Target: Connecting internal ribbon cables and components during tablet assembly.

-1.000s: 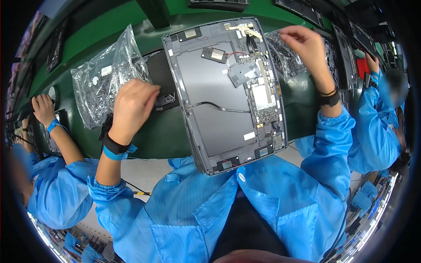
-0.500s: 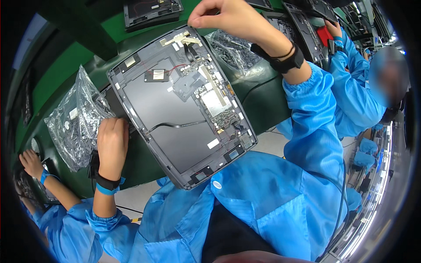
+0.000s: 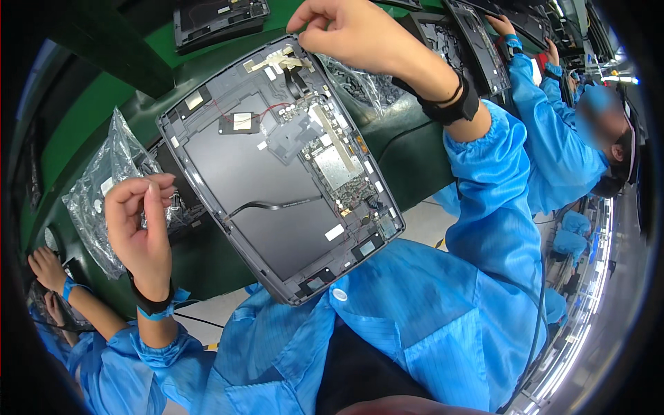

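A grey laptop chassis [image 3: 277, 173] lies open side up in front of me, showing a circuit board, a thin black cable and strips of yellowish tape. My right hand [image 3: 353, 31] pinches its far top edge beside the tape. My left hand [image 3: 142, 221] is raised off the chassis's left side with its fingers curled together, just in front of a crumpled clear plastic bag [image 3: 104, 187]. I see nothing in that hand. Both my forearms wear blue sleeves and black wrist straps.
The green work surface [image 3: 83, 117] runs across the back. Another open chassis [image 3: 218, 17] lies at the far top, more chassis [image 3: 477, 41] at the upper right. A second clear bag [image 3: 353, 86] sits under my right wrist. Blue-sleeved co-workers work at left [image 3: 48, 266] and right [image 3: 553, 138].
My right hand moved from the bag at the right to the chassis's top edge. My left hand lifted off the left bag and curled. The chassis now sits turned in view.
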`<state>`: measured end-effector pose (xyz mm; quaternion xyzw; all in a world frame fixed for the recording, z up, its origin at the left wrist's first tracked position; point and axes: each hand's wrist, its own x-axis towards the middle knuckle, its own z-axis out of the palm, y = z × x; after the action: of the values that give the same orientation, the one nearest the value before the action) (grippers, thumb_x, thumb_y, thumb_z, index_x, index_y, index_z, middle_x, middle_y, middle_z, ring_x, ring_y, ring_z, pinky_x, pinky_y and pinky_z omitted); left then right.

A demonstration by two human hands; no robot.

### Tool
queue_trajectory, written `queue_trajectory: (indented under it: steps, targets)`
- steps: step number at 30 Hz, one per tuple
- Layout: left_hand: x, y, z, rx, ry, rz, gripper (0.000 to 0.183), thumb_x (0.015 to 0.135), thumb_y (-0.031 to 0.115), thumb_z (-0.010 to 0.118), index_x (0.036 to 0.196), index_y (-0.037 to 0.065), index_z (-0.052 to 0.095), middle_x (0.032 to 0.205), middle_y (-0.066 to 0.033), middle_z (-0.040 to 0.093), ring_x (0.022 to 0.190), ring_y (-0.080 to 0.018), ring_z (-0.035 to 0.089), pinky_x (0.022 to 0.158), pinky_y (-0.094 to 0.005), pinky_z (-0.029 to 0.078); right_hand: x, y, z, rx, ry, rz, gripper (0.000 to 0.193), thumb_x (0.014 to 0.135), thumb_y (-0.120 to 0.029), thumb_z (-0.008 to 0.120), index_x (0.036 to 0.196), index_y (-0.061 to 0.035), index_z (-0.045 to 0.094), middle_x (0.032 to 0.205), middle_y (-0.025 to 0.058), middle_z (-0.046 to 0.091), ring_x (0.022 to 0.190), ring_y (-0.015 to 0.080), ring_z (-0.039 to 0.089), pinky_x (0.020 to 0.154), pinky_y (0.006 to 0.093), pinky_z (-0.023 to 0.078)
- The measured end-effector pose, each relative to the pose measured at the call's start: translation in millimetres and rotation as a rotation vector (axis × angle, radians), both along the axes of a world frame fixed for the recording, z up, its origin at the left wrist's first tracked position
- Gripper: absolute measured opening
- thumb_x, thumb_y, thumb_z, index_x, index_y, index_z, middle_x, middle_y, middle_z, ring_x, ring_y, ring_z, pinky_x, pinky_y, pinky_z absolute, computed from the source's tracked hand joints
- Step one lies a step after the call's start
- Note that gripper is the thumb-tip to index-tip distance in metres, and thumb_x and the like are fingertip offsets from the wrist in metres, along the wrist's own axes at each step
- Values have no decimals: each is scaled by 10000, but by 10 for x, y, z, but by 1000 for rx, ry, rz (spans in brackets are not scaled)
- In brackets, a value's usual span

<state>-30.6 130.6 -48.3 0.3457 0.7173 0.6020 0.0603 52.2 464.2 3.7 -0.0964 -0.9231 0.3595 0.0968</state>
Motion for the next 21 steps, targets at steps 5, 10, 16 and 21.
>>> queue_trajectory:
  steps: [5, 10, 16, 21]
  targets:
    - [33, 336, 227, 52, -112, -193, 252, 975, -10, 520, 1222, -50, 495, 972, -153, 696, 860, -154, 669, 754, -239, 530, 37, -225, -5, 379, 152, 8, 199, 724, -113, 606, 851, 27, 669, 823, 221, 663, 754, 406, 648, 702, 437, 543]
    - [-56, 560, 205, -3, -282, -299, 218, 978, 18, 533, 1185, -48, 525, 994, -167, 701, 870, -164, 675, 771, -255, 529, -14, -320, -128, 483, 247, -55, 103, 704, -53, 599, 720, 49, 597, 731, 239, 615, 731, 423, 627, 688, 481, 525]
    - [-124, 610, 215, 103, -455, -280, 133, 978, 69, 562, 1068, -27, 539, 1023, -203, 701, 875, -187, 688, 767, -280, 542, 45, -289, -144, 495, 286, -50, 180, 766, -57, 607, 910, 35, 663, 782, 186, 659, 713, 357, 653, 657, 395, 529]
    - [-142, 627, 163, 111, -456, -250, 145, 971, 91, 580, 1049, -31, 571, 1030, -190, 695, 862, -185, 682, 758, -289, 551, 6, -412, -155, 669, 179, -76, 147, 777, -49, 594, 888, 30, 649, 838, 196, 666, 760, 376, 649, 686, 427, 534]
